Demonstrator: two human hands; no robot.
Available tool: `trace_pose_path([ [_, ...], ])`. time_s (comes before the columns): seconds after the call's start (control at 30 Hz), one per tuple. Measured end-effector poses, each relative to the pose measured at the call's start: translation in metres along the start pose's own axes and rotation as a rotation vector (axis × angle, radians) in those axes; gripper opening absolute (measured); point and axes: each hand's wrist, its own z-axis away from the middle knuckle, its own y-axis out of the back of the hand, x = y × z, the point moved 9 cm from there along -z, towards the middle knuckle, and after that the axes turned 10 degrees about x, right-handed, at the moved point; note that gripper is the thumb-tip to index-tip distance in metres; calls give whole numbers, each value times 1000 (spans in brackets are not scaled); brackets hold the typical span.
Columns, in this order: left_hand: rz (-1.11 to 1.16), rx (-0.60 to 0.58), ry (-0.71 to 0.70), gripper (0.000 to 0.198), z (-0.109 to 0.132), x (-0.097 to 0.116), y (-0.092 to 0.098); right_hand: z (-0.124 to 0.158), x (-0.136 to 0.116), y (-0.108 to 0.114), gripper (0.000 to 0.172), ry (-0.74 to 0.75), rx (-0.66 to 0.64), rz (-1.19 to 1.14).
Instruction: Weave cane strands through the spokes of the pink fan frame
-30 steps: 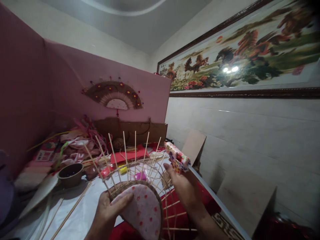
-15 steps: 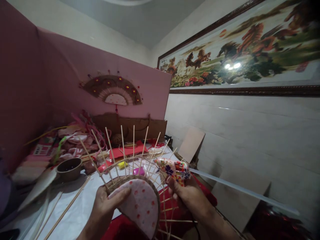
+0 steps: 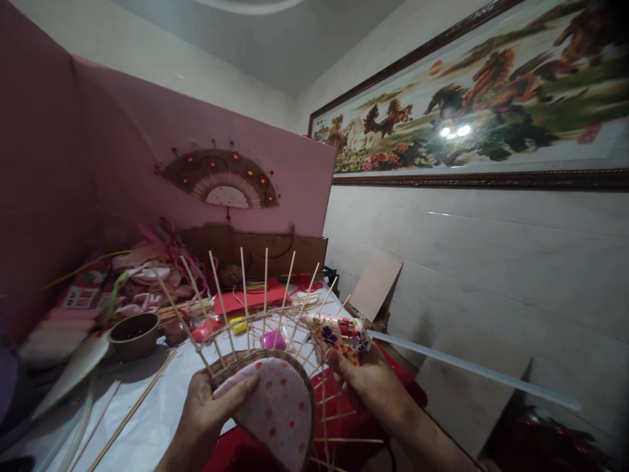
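Observation:
My left hand (image 3: 211,408) grips a half-made fan (image 3: 275,406) by its pink dotted fabric centre, thumb laid across the fabric. Thin bamboo sticks (image 3: 244,288) fan out from the woven rim, and one strand is woven across them. My right hand (image 3: 366,383) is closed on a glue gun with a flowered casing (image 3: 337,331). Its nozzle points left at the sticks near the rim, and a long clear glue stick (image 3: 472,370) juts out of its back to the right.
A brown bowl (image 3: 133,334) and loose sticks (image 3: 132,410) lie on the white table at left. Pink ribbons and cloth (image 3: 152,275) pile up behind. A finished fan (image 3: 221,180) hangs on the pink board. Cardboard sheets (image 3: 376,285) lean on the right wall.
My right hand has turned the glue gun from pointing up and away to lying level, nozzle toward the sticks. The long glue stick has come into view. My left hand has kept its hold.

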Motion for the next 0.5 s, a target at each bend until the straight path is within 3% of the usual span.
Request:
trace_pose_path([
  [0.07, 5, -9, 5, 32, 0, -1, -1, 1, -1, -6, 47, -2, -56, -16],
  [0.2, -15, 2, -5, 32, 0, 0, 0, 0, -6, -5, 46, 33, -42, -46],
  [0.37, -41, -7, 1, 36, 0, -4, 1, 1, -4, -15, 50, -45, -201, -12],
  [0.5, -37, -13, -7, 33, -1, -4, 1, 2, -6, -16, 48, -72, -244, -43],
])
